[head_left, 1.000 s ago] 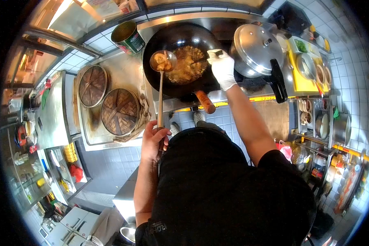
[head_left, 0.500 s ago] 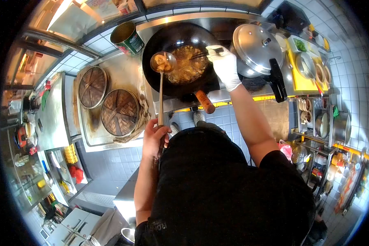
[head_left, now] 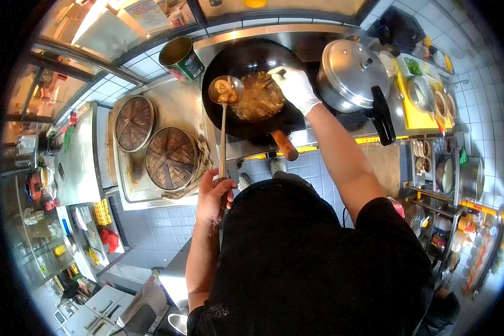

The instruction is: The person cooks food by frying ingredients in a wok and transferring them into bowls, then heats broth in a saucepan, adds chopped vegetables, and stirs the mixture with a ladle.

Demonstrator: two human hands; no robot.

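Note:
My bare left hand [head_left: 214,197] is closed around the handle of a long ladle [head_left: 224,131]. The ladle's bowl hangs over the left side of a black wok [head_left: 246,53] and carries browned pieces of food [head_left: 225,88]. My right hand [head_left: 294,88], in a white glove, is over the wok's right side, its fingers pinched on dark chopsticks [head_left: 269,79] that point down at the food. More browned pieces [head_left: 259,103] lie in bubbling oil in the wok. The wok's wooden handle [head_left: 285,147] points toward my body.
Right of the wok stands a pressure cooker [head_left: 354,73] with a black handle sticking out. To the left, two woven bamboo lids [head_left: 172,158] sit on a metal counter beside a cloth. A large open tin [head_left: 182,59] stands behind. Bowls rest on a yellow board [head_left: 411,115].
My right hand has moved left over the wok with the chopsticks, closer to the ladle bowl. The ladle stays at the wok's left side. The whole view has shifted slightly.

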